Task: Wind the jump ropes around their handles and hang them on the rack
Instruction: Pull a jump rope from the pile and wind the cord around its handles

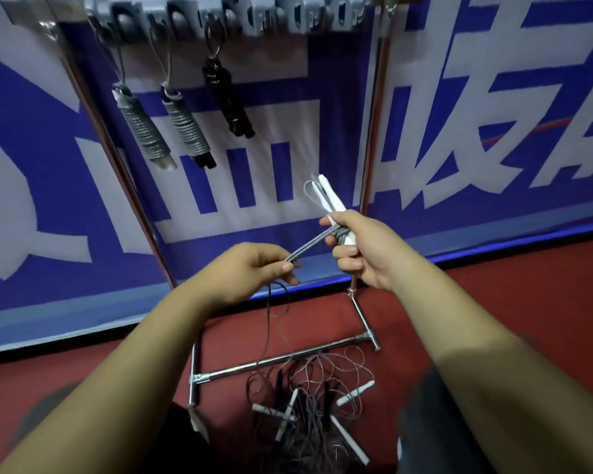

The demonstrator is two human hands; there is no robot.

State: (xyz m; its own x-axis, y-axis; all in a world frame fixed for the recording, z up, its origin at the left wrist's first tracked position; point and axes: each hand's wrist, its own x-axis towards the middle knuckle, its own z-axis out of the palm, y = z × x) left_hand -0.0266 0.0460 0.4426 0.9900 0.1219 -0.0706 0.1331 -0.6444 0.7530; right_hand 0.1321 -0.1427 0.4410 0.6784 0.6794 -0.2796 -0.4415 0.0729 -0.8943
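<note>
From the head view, the right hand (367, 249) has its fingers curled round a pair of white handles (332, 201), held together and tilted up and to the left, with a small loop of cord showing at their top end. A few turns of the grey rope (314, 242) wrap the handles just at the fingers. The left hand (250, 268), lower and to the left, pinches the doubled rope between thumb and bent fingers, so two strands run taut from one hand to the other. Below the left hand the rope hangs slack towards the red floor (528, 302). There, just in front of the rack's base bar (288, 357), lies a tangled pile of ropes (308, 415) with several white and dark handles sticking out. Up on the rack (254, 18), three wound ropes hang from hooks near its left end: two grey bundles (144, 128) (189, 128) and a black bundle (228, 97). Behind the rack stands a blue and white banner (459, 114).
</note>
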